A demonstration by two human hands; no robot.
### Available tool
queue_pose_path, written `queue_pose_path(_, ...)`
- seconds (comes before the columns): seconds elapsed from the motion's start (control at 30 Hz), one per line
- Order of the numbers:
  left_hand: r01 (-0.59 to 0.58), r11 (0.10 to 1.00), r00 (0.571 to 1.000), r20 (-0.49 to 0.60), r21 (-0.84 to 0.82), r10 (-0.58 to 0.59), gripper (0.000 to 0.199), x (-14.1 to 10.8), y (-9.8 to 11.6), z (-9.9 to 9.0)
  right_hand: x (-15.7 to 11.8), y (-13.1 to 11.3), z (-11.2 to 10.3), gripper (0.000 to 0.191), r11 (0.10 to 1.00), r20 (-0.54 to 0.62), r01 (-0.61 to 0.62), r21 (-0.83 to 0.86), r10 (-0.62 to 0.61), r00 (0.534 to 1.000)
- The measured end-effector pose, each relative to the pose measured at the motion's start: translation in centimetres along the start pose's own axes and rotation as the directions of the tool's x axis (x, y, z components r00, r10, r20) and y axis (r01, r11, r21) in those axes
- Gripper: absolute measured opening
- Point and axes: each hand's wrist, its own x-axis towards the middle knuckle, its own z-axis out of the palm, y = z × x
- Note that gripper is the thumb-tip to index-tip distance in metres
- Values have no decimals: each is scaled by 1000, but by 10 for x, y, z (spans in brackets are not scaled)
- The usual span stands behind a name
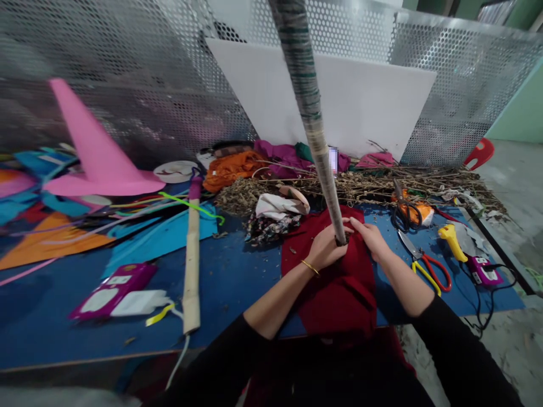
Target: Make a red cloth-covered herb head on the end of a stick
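Note:
A long pole (311,107), wrapped in clear and dark tape or string, rises at a tilt from the middle of the table. My left hand (326,249), with a gold bangle at the wrist, is closed around its lower end. My right hand (371,237) is just right of the pole, its fingertips drawn together close to the left fingers; what they pinch, if anything, is hidden. Dark red cloth (339,305) lies beneath both hands and hangs toward the table's front edge. Right of my right forearm lie scissors (424,263) with red and yellow handles.
Dry twigs (445,183) lie along the back before a white board (348,107). At left are a pink cone hat (91,147), a pale stick (192,271) and a purple power strip (114,291). Dark-handled scissors (407,212) and a yellow glue gun (453,242) are at right.

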Motion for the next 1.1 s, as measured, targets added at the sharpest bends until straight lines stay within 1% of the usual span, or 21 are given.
queue_pose_path(0.1, 35, 999, 999, -23, 4, -35, 29, 0, 0, 1, 19, 2, 9, 41, 999, -57, 33, 16, -32, 998)
queue_pose_path(0.17, 42, 999, 998, -36, -5, -42, 28, -1, 1, 1, 20, 4, 9, 42, 997, -87, 63, 41, -59, 994)
queue_pose_path(0.23, 28, 999, 999, -17, -23, -29, 34, -2, 3, -1, 15, 6, 2, 45, 994, -117, 89, 65, -81, 990)
queue_pose_path(0.3, 1, 1000, 1000, 15, -14, -1, 36, -2, 4, -3, 6, 6, -8, 45, 987, -147, 127, 103, -111, 983)
queue_pose_path(0.43, -64, 998, 998, 21, 9, 63, 30, -3, 4, -5, -7, 2, -23, 39, 961, -180, 177, 213, -139, 974)
queue_pose_path(0.53, -89, 996, 996, 26, -6, 89, 29, -3, 5, -4, -9, -4, -25, 35, 955, -192, 172, 242, -127, 973)
queue_pose_path(0.63, -77, 997, 997, 27, 14, 76, 27, -3, 5, -3, -14, -8, -20, 33, 959, -161, 221, 178, -193, 968)
queue_pose_path(0.7, -68, 997, 997, 30, 22, 67, 26, -3, 5, -4, -23, -9, -15, 32, 957, -120, 275, 92, -264, 957)
queue_pose_path(0.8, -48, 998, 998, 33, 46, 46, 18, -3, 2, -4, -41, -8, -6, 31, 942, -92, 330, -67, -335, 938)
queue_pose_path(0.87, -40, 998, 999, 28, 52, 39, 15, -4, 2, -2, -52, -5, -1, 30, 916, -58, 365, -169, -379, 924)
queue_pose_path(0.97, 0, 998, 1000, 8, 61, -1, 11, -5, 6, 2, -60, -1, 2, 27, 859, 31, 427, -280, -437, 899)
queue_pose_path(1.0, 36, 997, 999, -18, 67, -35, 16, -5, 8, 3, -61, 0, 2, 26, 848, 42, 437, -298, -446, 894)
queue_pose_path(1.03, 78, 994, 995, -61, 71, -74, 26, -5, 10, 4, -61, 1, 2, 26, 846, 38, 438, -306, -449, 893)
queue_pose_path(1.1, 124, 989, 978, -176, 77, -109, 56, -5, 14, 6, -60, 0, 1, 25, 853, 15, 429, -298, -445, 896)
